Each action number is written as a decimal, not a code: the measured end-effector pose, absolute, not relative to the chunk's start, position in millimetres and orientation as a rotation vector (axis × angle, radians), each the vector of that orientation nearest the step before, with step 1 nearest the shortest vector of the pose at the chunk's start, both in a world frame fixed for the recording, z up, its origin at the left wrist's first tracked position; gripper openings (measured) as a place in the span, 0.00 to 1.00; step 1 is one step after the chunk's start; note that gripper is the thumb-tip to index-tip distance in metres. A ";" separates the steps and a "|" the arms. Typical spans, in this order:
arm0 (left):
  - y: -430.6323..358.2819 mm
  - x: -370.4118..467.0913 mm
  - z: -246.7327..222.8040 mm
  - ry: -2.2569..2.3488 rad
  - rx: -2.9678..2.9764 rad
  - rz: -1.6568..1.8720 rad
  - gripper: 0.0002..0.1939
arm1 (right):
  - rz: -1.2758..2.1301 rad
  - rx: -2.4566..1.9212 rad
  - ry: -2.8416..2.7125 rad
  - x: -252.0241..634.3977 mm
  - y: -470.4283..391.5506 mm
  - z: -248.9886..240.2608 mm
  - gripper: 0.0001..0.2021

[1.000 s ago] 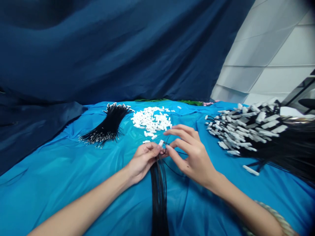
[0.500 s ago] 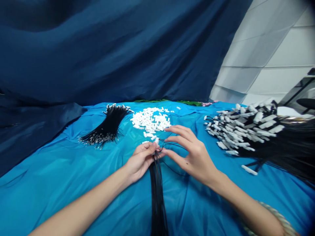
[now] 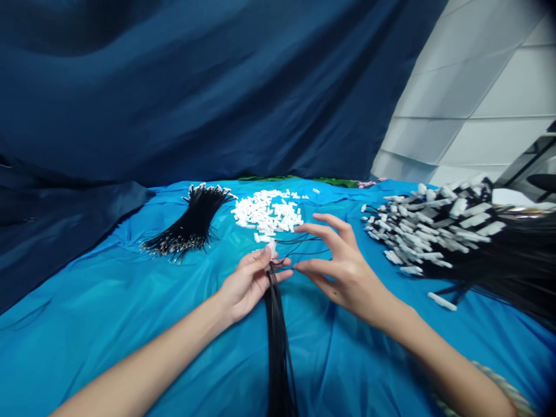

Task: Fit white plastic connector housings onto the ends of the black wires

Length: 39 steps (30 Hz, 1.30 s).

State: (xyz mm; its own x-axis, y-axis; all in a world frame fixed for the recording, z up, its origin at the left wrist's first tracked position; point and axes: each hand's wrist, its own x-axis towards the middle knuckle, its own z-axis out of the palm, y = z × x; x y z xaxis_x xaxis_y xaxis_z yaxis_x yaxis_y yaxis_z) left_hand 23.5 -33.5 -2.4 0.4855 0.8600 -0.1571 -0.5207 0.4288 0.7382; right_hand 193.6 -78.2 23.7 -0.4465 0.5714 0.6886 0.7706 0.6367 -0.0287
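My left hand (image 3: 249, 281) is closed, with thumb and fingers pinching a small white connector housing (image 3: 271, 249). Below that hand a bundle of thin black wires (image 3: 275, 330) hangs down toward me. To the right, my right hand (image 3: 343, 266) is raised with its fingers spread, and I see nothing gripped in them. A few loose black wires (image 3: 302, 252) stretch from the connector toward the right fingers; where they end behind the hand is hidden. Just beyond both hands lies a pile of loose white connector housings (image 3: 267, 211).
A fanned bundle of black wires with metal tips (image 3: 186, 226) rests at the left. On the right is a large heap of black wires with white connectors (image 3: 438, 226). Blue cloth (image 3: 174, 336) covers the work surface, and a dark blue curtain (image 3: 195, 92) hangs behind.
My right hand has drawn slightly right, and its fingers have spread wider. The connector in my left hand has shifted slightly left.
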 end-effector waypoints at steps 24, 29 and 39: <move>-29.1 25.8 -8.2 0.564 0.683 0.962 0.05 | -0.433 -0.542 -2.174 179.8 -72.4 10.7 0.08; -30.3 25.6 -6.1 0.624 0.692 0.992 0.06 | 0.335 -0.786 -1.837 187.4 -67.5 18.6 0.07; -29.6 23.9 -9.0 0.643 0.698 1.012 0.06 | 0.816 -0.838 -0.844 220.4 -53.8 33.1 0.11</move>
State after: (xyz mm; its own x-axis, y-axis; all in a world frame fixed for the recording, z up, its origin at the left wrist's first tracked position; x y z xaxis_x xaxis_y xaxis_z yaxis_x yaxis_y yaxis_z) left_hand 23.9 -29.6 -9.0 0.3896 0.9077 -0.1558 -0.5263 0.3582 0.7712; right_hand 220.4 -53.8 33.1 0.4223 0.8577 0.2934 -0.2646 0.4262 -0.8651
